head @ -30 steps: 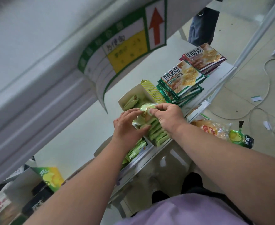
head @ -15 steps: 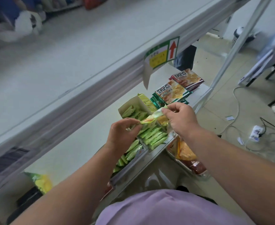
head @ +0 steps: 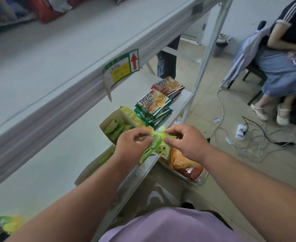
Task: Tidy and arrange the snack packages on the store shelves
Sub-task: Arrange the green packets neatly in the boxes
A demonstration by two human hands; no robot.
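Both hands hold one small green snack packet (head: 158,145) above the front edge of the white shelf (head: 60,165). My left hand (head: 132,147) pinches its left side and my right hand (head: 185,144) pinches its top right. Behind the hands an open cardboard display box (head: 111,120) holds several similar green packets. Another box of green packets (head: 98,163) lies mostly hidden under my left forearm. Two stacks of flat snack packages sit further right on the shelf, one green-edged (head: 153,103) and one red-edged (head: 168,86).
An upper shelf (head: 56,55) with a hanging price label (head: 121,69) overhangs on the left. Orange and red snack bags (head: 184,163) lie in a tray below the shelf edge. Cables and a power strip (head: 240,131) litter the floor. A person (head: 287,55) sits at the right.
Both hands lifted the green packet out of the box and drew it toward me, clear of the shelf edge. The camera has tilted up, showing more of the room.
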